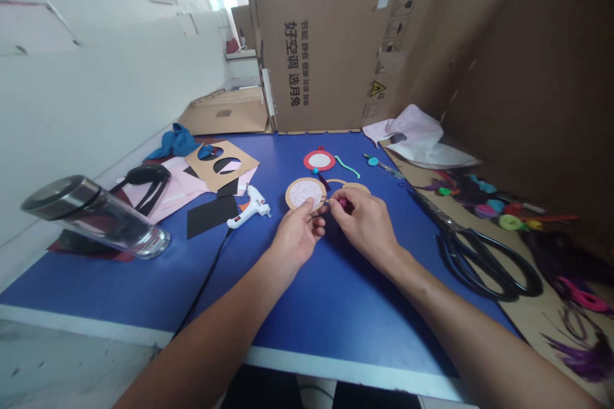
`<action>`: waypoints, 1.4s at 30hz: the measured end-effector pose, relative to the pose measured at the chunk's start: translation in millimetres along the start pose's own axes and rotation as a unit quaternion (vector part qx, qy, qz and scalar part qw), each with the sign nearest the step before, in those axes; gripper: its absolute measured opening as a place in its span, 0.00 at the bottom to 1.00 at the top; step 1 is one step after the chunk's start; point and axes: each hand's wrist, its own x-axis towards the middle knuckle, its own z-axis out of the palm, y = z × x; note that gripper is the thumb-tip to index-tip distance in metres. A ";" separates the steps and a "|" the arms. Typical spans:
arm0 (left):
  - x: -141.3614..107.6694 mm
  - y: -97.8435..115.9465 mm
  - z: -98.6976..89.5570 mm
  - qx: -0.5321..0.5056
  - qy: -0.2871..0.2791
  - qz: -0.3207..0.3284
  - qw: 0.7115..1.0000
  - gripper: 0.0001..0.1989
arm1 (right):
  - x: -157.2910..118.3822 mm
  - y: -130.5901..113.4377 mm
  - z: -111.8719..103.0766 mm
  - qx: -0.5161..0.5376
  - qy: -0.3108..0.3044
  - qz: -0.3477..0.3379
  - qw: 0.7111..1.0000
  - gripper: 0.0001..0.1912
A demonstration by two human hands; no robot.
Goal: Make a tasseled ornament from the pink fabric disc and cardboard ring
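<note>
My left hand [296, 236] pinches a round cardboard disc [298, 193] by its near right edge. The disc has a tan rim and a pale, lined paper face. At that same edge my right hand [368, 222] is closed on a small magenta piece [343, 203], perhaps a bead or cord; its exact kind is hidden by the fingers. A thin dark strand runs between the two hands. Beyond them lies a red ring with a white centre [320, 160], with a blue bead [315, 170] and a dark tassel. Part of another cardboard round [357, 187] shows behind my right hand.
A white glue gun [250, 208] with a black cable lies to the left, near black paper [211, 216] and a cut-out cardboard sheet [197, 169]. A glass bottle [119, 227] leans at far left. Large scissors [480, 255] and craft bits lie right. Cardboard [336, 38] walls the back.
</note>
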 end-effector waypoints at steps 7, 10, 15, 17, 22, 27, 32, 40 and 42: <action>-1.5 6.3 -1.4 0.031 0.014 -0.055 0.998 0.11 | 4.3 -0.1 -7.5 0.021 -0.003 0.034 0.999 0.08; -2.4 9.3 -3.8 0.072 -0.023 -0.132 0.988 0.18 | 5.3 1.1 -9.5 0.030 -0.009 0.037 0.999 0.08; -3.7 7.7 -4.0 0.089 -0.025 -0.179 0.979 0.13 | 7.0 3.7 -12.7 0.043 -0.009 0.040 0.998 0.09; -3.7 5.7 -3.6 0.088 -0.008 -0.174 0.981 0.10 | 8.0 4.9 -14.4 0.045 -0.007 0.040 0.998 0.09; -10.5 -2.3 -3.2 0.147 -0.071 -0.228 0.960 0.14 | 10.1 8.2 -18.9 0.053 -0.009 0.034 0.998 0.09; -21.1 0.4 -1.1 0.279 -0.157 -0.101 0.942 0.11 | 11.5 10.4 -21.4 0.086 -0.025 0.034 0.995 0.09; -12.7 25.3 -5.3 0.332 -0.066 0.316 0.886 0.19 | 14.4 8.9 -22.9 0.170 -0.051 0.049 0.983 0.11; -11.9 32.0 -12.4 0.413 -0.127 0.331 0.839 0.20 | 13.8 5.7 -24.0 0.159 -0.097 0.003 0.982 0.09; -12.5 31.1 -12.2 0.411 -0.126 0.336 0.838 0.15 | 12.5 5.9 -22.9 0.161 -0.105 -0.004 0.981 0.09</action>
